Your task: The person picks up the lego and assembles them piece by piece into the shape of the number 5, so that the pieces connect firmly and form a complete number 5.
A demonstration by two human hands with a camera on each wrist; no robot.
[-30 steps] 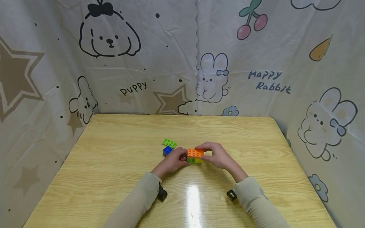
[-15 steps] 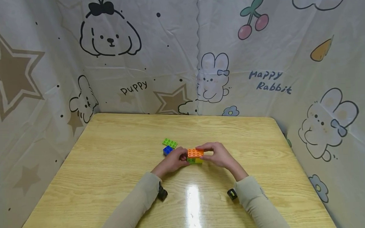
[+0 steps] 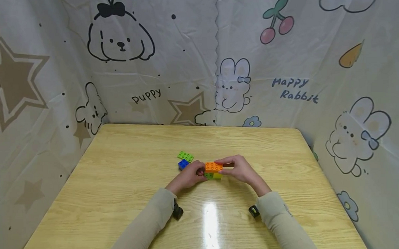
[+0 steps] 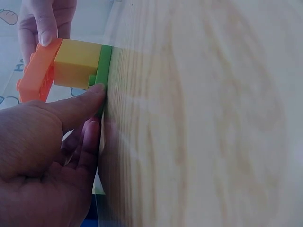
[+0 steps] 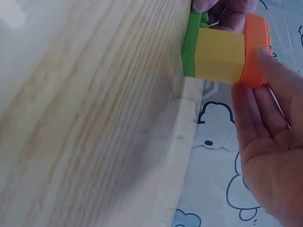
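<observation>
A small stack of toy building bricks stands on the table in front of me. At its bottom lies a thin green brick [image 5: 189,49], with a yellow brick [image 5: 220,56] on one end of it. An orange brick [image 3: 213,167] sits on top of the yellow one and overhangs the green brick's bare studs. My left hand [image 3: 187,175] pinches the free end of the green brick between thumb and fingers. From the other side my right hand [image 3: 239,170] holds the orange brick, thumb and fingers on opposite sides.
A blue brick [image 3: 183,164] lies just beyond my left hand, partly hidden by it. Behind that is a flat lime-green brick [image 3: 185,156]. The wooden table [image 3: 137,148] meets a printed cloth backdrop [image 3: 184,66] at the back and sides.
</observation>
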